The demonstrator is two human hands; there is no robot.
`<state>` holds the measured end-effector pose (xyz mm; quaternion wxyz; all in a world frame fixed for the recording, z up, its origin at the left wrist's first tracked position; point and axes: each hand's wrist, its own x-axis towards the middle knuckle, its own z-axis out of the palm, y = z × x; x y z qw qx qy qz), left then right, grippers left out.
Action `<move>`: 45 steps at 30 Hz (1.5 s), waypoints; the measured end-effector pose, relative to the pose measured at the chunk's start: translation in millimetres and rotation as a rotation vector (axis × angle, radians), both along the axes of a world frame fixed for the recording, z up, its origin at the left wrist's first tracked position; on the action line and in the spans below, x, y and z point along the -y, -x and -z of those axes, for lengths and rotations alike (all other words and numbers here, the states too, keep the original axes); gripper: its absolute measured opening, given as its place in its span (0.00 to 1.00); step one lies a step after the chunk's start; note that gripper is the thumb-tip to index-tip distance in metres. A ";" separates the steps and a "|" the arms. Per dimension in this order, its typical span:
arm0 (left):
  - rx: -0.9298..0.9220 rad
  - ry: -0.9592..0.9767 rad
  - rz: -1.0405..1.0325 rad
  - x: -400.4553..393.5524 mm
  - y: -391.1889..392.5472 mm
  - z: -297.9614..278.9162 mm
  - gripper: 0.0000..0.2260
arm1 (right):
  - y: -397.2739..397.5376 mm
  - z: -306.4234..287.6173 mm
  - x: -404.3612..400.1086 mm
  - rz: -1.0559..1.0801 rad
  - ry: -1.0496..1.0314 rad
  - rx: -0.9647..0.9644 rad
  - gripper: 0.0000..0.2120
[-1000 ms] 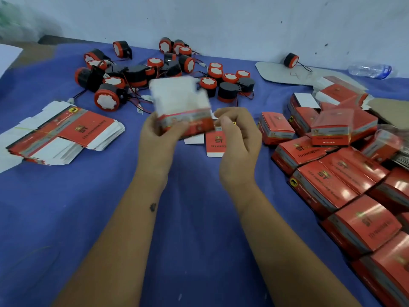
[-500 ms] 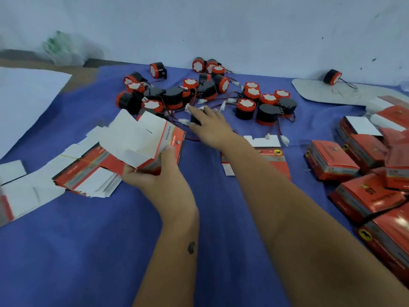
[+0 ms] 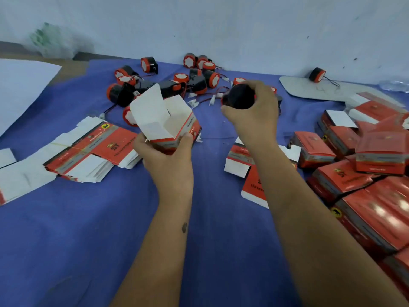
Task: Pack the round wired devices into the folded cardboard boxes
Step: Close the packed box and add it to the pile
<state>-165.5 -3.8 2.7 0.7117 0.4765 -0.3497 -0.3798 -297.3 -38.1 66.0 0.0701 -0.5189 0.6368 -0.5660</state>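
Observation:
My left hand grips a folded red-and-white cardboard box from below, its white top flaps standing open. To its right, my right hand holds a round black wired device above the blue cloth, level with the box mouth and apart from it. A pile of several round black-and-red devices with red wires and white plugs lies behind both hands near the wall.
A banded stack of flat unfolded boxes lies at the left. Several closed red boxes crowd the right side. One flat box lies under my right forearm. A grey board with one device on it sits at back right.
My right hand has lifted a device out of the pile and drawn it back toward the box. My left hand has raised the box and turned its open mouth upward.

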 end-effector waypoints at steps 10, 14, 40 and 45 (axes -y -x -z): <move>0.483 -0.025 0.347 -18.3 9.9 4.6 0.32 | 29.2 34.0 -76.6 0.117 0.028 0.548 0.22; 0.612 -0.055 0.411 -28.9 10.8 2.9 0.37 | 19.2 41.6 -88.8 0.237 0.233 0.644 0.17; 0.672 0.015 0.583 -25.6 6.4 6.7 0.28 | -11.1 46.6 -98.8 -0.107 -0.055 -0.252 0.14; 0.653 0.015 0.575 -23.8 6.1 8.0 0.31 | -7.4 49.4 -98.0 -0.103 -0.266 -0.443 0.15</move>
